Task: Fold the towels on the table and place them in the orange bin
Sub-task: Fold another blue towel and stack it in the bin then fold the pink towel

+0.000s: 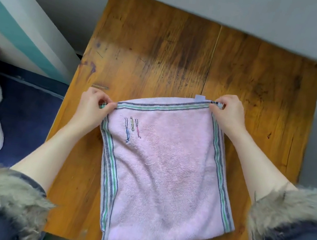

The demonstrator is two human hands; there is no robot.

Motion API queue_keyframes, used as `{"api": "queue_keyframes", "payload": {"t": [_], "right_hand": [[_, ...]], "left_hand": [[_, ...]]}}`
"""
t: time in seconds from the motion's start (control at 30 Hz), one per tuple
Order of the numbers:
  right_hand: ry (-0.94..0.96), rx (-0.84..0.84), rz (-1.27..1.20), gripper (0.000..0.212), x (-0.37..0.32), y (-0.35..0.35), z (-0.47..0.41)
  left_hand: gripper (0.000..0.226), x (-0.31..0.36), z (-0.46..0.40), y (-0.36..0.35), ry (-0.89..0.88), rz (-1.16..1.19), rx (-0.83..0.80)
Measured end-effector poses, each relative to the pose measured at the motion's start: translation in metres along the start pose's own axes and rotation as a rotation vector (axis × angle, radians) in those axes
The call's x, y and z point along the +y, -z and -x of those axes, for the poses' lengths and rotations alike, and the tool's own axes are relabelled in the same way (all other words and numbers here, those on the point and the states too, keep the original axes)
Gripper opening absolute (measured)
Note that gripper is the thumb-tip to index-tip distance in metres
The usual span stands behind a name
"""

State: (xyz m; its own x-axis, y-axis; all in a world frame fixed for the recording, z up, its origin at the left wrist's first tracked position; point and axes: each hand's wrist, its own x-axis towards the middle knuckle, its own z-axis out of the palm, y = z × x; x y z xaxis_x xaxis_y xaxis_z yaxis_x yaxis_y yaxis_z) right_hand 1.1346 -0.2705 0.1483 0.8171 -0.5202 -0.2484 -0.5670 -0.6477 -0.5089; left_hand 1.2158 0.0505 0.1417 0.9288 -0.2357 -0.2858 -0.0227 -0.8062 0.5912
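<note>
Both grips are pinching far corners of the pink terry towel with striped green-and-grey edges (164,176): left hand (91,110) on the far-left corner, right hand (228,115) on the far-right. I'm seeing the towel lying folded double on the worn wooden bench (185,57), near edge by me.

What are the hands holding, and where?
Both hold the pink towel: the left hand pinches its far left corner, the right hand its far right corner.
</note>
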Motion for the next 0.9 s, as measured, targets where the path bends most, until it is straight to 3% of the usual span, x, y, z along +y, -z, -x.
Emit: {"api": "queue_keyframes", "payload": {"t": [0.23,0.53,0.9], "right_hand": [[0.030,-0.179,0.178,0.014,-0.006,0.004,-0.011],[-0.072,-0.385,0.036,0.023,-0.011,0.013,-0.012],[-0.144,-0.162,-0.384,0.012,-0.005,0.049,0.022]], "left_hand": [[0.016,-0.004,0.001,0.000,-0.058,-0.013,-0.152],[0.018,0.003,0.000,0.003,0.031,-0.088,-0.177],[0.017,0.014,0.021,0.042,0.108,0.274,-0.144]]}}
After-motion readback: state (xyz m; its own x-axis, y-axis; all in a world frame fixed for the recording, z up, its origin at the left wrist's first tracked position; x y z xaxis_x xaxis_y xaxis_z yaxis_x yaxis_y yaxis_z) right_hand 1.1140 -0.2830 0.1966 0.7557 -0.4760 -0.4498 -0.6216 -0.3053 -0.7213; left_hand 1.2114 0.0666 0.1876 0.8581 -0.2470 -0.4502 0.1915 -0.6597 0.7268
